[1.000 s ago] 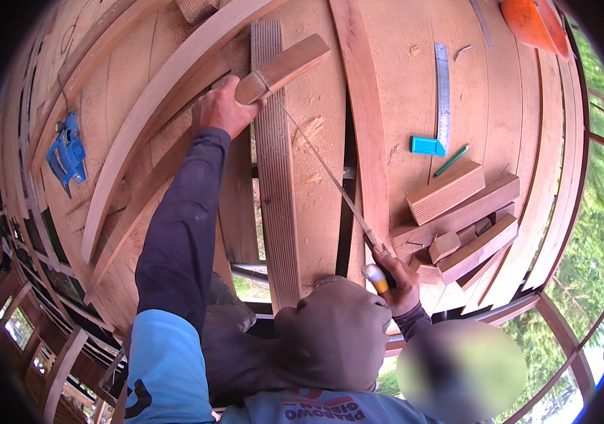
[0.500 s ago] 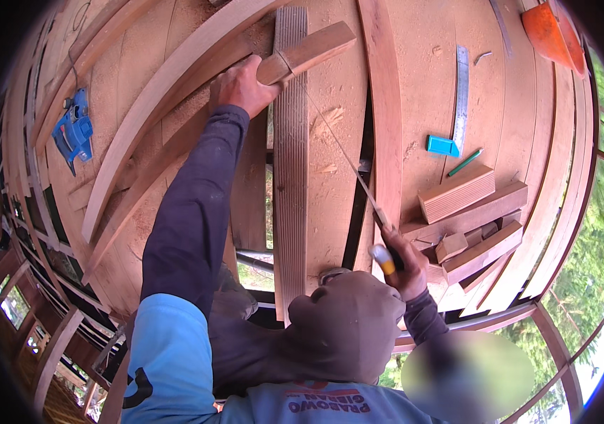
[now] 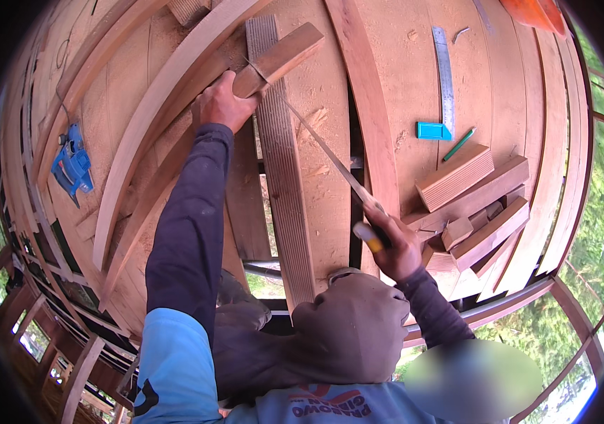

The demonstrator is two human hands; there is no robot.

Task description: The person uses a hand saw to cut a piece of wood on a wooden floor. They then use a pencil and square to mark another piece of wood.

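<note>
My left hand [image 3: 225, 102] is wrapped round a squared wooden beam [image 3: 291, 58], which lies at a slant across a grooved plank [image 3: 277, 127]. A narrow dark cut line crosses the beam just beside my fingers. Lower right, my right hand [image 3: 395, 247] is closed on the handle of a handsaw [image 3: 331, 157]. Its long thin blade points up and left to the beam at that line. Whether the tip sits inside the cut cannot be made out. Sawdust and shavings [image 3: 312, 124] lie to the right of the grooved plank.
Curved timbers [image 3: 146, 120] and a blue power tool [image 3: 72, 164] lie at left. On the right are a try square [image 3: 435, 131], a green pencil [image 3: 459, 144] and several wood blocks [image 3: 455, 177]. An orange object [image 3: 535, 15] sits far right. Gaps [image 3: 356, 233] run between floorboards.
My right hand and the saw have moved slightly forward, closer to the beam. My left hand keeps its grip. The whole view has shifted and turned a little.
</note>
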